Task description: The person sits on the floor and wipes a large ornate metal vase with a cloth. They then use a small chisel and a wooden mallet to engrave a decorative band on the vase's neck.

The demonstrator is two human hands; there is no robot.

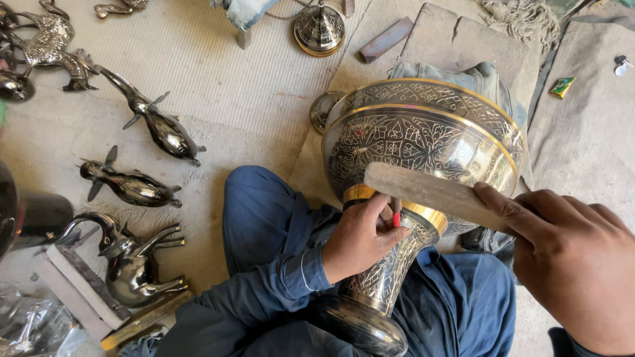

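A large engraved brass vase with dark floral patterns and gold bands lies tilted across my lap. My left hand rests against its narrow neck and pinches a small chisel with a red tip held to the metal. A flat wooden mallet is gripped in my right hand, its end lying over the vase just above the chisel. My legs in blue trousers are folded under the vase.
Shiny dark metal animal figurines lie on the mat to the left, with an elephant-shaped one near my knee. A small brass bell-shaped piece stands at the top. A wooden block and folded cloth lie behind the vase.
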